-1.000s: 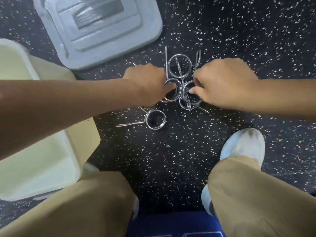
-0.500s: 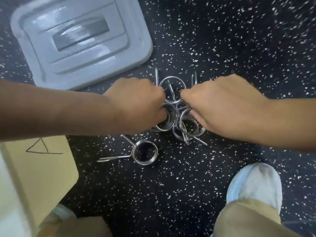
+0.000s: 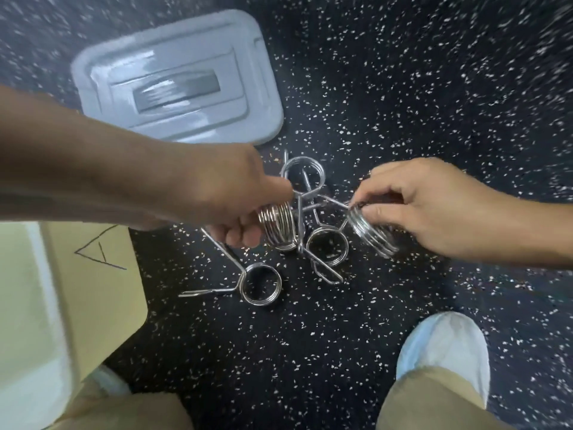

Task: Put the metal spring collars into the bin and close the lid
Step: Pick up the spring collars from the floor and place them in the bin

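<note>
Left collar (image 3: 277,228): I see a coil of metal rings tipped on edge, gripped in my left hand (image 3: 229,197); fingers curl under it and the thumb presses on top.
Right collar (image 3: 370,232): a second coil, tilted, pinched between the thumb and fingertips of my right hand (image 3: 418,209); whether it is clear of the floor I cannot tell.
Loose collars: one (image 3: 327,246) lies flat between the two held coils, its wire handles crossing theirs; another (image 3: 304,175) lies just behind, near the lid; a third (image 3: 260,283) lies apart, nearer to me, its two handles pointing left.
Floor (image 3: 403,88): black with white flecks; every loose collar rests on it.
Lid (image 3: 176,79): grey, off the bin, flat on the floor behind my left forearm.
Bin (image 3: 93,274): cream, at the left edge, a triangle drawn on its side; I see no collars in it from here.
Foreground: tan trouser legs and a pale shoe (image 3: 443,349) at lower right.
</note>
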`<state>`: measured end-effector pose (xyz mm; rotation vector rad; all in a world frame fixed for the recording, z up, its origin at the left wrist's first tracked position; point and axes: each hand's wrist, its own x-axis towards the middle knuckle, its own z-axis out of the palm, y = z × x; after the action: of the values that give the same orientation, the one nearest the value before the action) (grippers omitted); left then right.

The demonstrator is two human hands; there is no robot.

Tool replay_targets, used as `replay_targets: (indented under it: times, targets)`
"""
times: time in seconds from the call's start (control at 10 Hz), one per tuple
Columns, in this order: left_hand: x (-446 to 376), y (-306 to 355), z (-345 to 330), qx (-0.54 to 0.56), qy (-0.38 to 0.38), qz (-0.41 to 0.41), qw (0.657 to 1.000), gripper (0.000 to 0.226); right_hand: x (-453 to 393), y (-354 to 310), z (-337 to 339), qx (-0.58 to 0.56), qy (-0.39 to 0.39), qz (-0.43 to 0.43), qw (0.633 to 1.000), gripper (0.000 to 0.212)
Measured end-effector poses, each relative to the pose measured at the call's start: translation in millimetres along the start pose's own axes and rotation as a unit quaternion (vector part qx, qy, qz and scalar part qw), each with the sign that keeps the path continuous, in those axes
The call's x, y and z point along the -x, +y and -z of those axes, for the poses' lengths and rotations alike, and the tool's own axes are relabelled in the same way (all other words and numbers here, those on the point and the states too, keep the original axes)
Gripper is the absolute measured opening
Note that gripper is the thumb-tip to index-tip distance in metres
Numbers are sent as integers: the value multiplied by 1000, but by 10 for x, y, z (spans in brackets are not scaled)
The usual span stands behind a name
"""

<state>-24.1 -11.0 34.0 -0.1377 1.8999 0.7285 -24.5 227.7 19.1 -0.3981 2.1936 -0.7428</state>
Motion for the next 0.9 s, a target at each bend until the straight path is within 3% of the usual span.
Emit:
replay_targets:
  times: [0.1,0.3,0.4,0.5,0.6,0.7,0.8,0.9]
  targets:
    - [209,-75,-8,49,24,4,998,59,65,-37,13,-44,0,4,999,13]
    - [772,-218,54,-35,130,-32,990,55,261,-163,80,-111,7,0,994,15]
    - [961,-311,58,-95,201,-90,971,68,313,-212,119,-130,13,-9,991,15]
    - [1061,-508,42,-204,283,-172,921,65,312,-257,125,-137,11,-13,990,15]
    - [1150,-680,6,-248,320,-201,892,49,293,-323,114,-149,6,-4,989,23]
    - [1227,-836,-63,-221,341,-201,891,46,251,-350,88,-159,14,-5,987,35]
    - [1341,-939,-119,-208,337,-213,893,46,212,-430,69,-165,16,-5,986,34]
    - [1464,-1021,-182,-197,330,-247,890,34,181,-555,56,-187,5,-8,982,19]
